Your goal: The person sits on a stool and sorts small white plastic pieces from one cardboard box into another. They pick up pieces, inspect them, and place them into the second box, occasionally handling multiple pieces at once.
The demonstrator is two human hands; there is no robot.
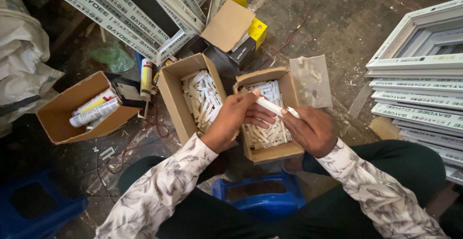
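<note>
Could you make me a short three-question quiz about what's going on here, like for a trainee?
1. True or false: both hands, left hand and right hand, hold one white piece.
2. What fills the two open boxes, left box and right box, under the hands?
A. Small white plastic pieces
B. Screws
C. Green bags
3. What lies in the side box at far left?

Key
1. True: the piece spans the fingers of both hands, above the right box.
2. A.
3. Sealant-type tubes, lying on their sides.
</note>
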